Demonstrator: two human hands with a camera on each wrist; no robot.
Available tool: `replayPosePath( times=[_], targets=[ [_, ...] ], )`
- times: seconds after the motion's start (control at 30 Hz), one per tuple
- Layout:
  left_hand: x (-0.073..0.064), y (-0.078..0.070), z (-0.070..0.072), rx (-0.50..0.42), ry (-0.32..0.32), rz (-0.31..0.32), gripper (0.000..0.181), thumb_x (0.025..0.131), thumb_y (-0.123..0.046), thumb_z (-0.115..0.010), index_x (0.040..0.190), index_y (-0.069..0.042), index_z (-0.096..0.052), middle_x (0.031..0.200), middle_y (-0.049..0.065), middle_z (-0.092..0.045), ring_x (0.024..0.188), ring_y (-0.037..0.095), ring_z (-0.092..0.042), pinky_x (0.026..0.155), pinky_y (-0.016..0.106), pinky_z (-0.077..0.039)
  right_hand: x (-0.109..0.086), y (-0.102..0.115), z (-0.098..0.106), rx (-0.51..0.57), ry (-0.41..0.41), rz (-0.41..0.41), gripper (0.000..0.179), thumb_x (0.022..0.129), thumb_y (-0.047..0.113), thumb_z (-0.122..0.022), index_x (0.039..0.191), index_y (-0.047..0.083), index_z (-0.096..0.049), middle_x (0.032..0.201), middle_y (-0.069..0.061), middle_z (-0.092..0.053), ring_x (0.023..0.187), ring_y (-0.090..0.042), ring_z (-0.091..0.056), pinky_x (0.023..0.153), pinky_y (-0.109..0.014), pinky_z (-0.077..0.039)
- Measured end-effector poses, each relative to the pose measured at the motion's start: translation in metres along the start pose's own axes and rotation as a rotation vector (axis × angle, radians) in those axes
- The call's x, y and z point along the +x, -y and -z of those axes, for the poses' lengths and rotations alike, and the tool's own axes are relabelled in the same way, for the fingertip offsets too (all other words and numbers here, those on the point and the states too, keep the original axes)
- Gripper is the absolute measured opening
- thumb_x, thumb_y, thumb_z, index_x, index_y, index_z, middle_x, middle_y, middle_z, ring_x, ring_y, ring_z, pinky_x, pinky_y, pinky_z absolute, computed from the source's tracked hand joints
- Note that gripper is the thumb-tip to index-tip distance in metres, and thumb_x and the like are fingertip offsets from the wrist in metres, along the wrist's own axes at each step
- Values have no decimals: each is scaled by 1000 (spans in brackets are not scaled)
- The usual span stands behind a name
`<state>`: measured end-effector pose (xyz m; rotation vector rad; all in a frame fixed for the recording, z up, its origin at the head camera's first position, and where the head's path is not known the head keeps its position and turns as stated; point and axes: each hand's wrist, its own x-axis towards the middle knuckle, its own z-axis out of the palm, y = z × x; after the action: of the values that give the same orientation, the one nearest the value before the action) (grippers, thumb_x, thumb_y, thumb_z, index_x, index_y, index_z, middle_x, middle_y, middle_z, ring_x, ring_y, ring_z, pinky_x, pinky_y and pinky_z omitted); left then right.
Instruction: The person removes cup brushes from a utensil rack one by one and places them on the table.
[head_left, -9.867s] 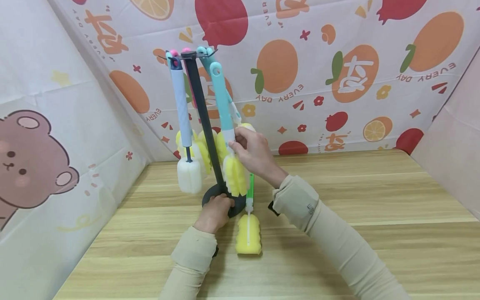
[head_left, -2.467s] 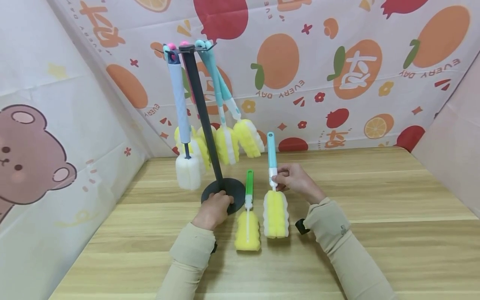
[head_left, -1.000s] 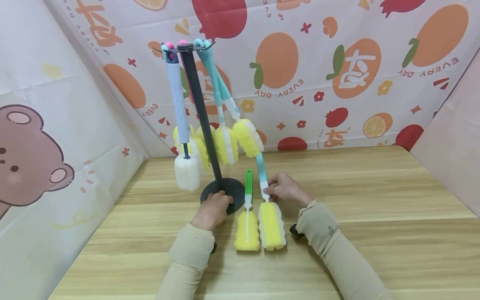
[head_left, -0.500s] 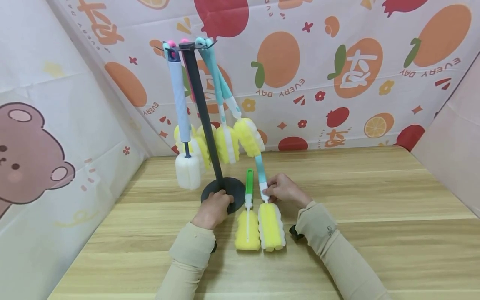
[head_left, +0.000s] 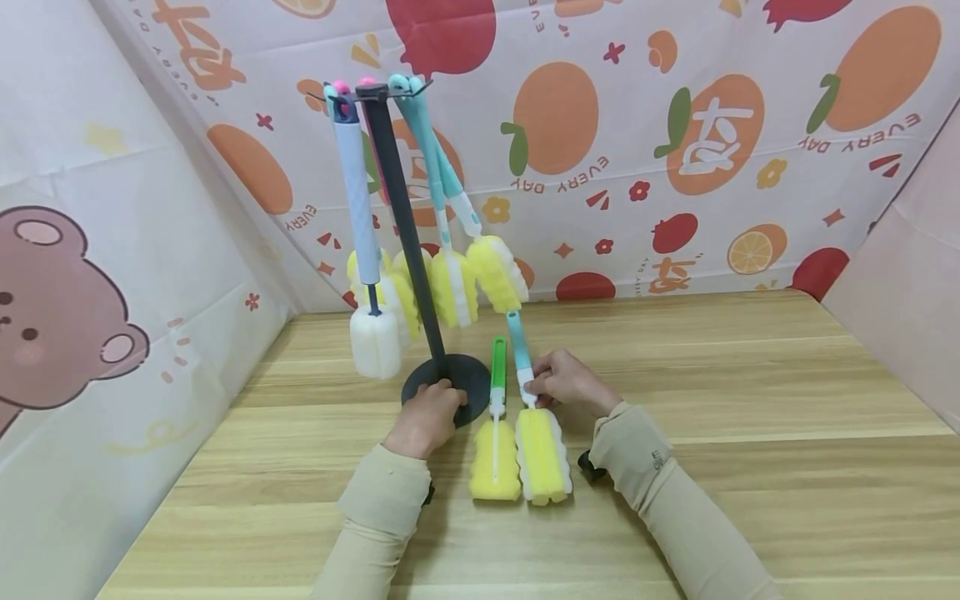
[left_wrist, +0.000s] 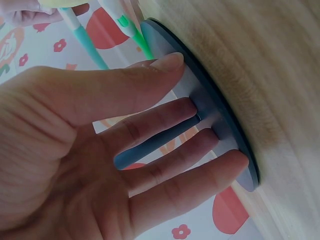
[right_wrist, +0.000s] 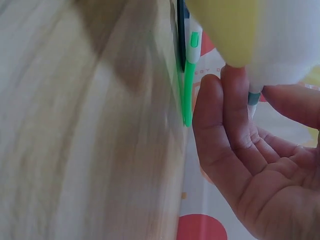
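Note:
My right hand (head_left: 570, 382) pinches the white neck of a teal-handled sponge bottle brush (head_left: 543, 454), its yellow-and-white head low at the table. Close to its left lies a green-handled bottle brush (head_left: 496, 462) with a yellow sponge head. In the right wrist view, thumb and fingers (right_wrist: 235, 107) meet around the neck just below the sponge. My left hand (head_left: 426, 417) presses its nearly straight fingertips on the round black base of a stand (head_left: 472, 383); the left wrist view shows those fingers (left_wrist: 170, 195) spread across the base (left_wrist: 210, 100).
Several more bottle brushes hang from hooks atop the stand's black post (head_left: 408, 225): a light blue one with a white head (head_left: 377, 343) at front left, teal ones (head_left: 453, 287) at right. Wood-grain table (head_left: 750, 467); fruit-print cloth (head_left: 675, 208) behind.
The teal-handled brush came off the stand in my right hand, went down to the table, then shifted left beside the green one. My left hand has stayed on the base.

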<state>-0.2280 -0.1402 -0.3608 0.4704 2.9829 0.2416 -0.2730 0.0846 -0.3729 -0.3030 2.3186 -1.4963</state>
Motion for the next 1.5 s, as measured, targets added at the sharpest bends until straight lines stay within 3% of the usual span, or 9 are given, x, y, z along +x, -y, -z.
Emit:
replayPosePath(
  times=[0.67, 1.1, 1.3, 1.5],
  targets=[
    [0, 0, 1, 7, 8, 6, 29, 90, 9, -70, 115, -4, -76, 113, 21, -64, 100, 45, -60, 86, 50, -54, 3, -4, -4, -38, 44, 5, 11, 96, -2, -63, 95, -11, -69, 69, -6, -63, 57, -9, -58, 58, -22, -52],
    [0, -1, 0, 12, 7, 6, 29, 89, 9, -70, 114, -4, -76, 112, 19, -64, 99, 44, -60, 85, 49, -54, 4, -7, -9, -52, 45, -6, 11, 96, -1, -64, 98, -11, -69, 72, -7, -63, 59, -10, -57, 57, -22, -50],
    [0, -1, 0, 1, 0, 2, 28, 90, 10, -70, 114, -4, -76, 112, 20, -64, 98, 44, -60, 86, 50, -54, 4, -6, -9, -88, 91, -26, 11, 97, 0, -61, 95, -8, -68, 72, -5, -62, 60, -10, -56, 58, -21, -49],
    [1, 0, 0, 0, 1, -1, 28, 90, 10, -70, 114, -3, -76, 111, 20, -64, 98, 44, -60, 86, 50, -53, 3, -4, -9, -103, 114, -36, 16, 98, -1, -58, 109, -11, -65, 77, -7, -63, 62, -11, -56, 59, -22, -48]
  ],
)
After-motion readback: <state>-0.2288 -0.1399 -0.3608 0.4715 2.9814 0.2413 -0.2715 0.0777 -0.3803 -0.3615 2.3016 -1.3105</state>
